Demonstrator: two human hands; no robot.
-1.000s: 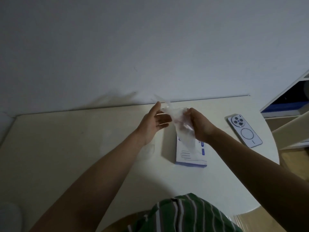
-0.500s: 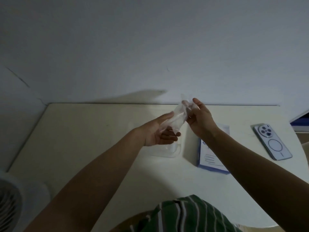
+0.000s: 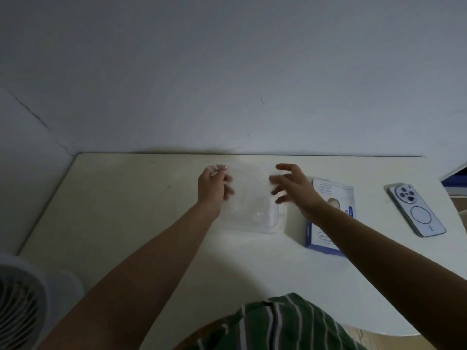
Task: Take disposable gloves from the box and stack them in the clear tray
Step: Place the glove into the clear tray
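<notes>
Since the earlier frame both hands have lowered the translucent glove (image 3: 249,183) over the clear tray (image 3: 252,224); its long axis runs 9 to 3 o'clock. The left hand (image 3: 213,185), at its 9 o'clock, is curled, grip unclear. The right hand (image 3: 293,189), at 3 o'clock, is spread and released, nearer the glove box (image 3: 331,198).

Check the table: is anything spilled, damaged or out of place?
Nothing is spilled or visibly broken. The box lies flat beside the clear tray. Only the phone, lying near the right edge of the table, has no part in the task.
</notes>
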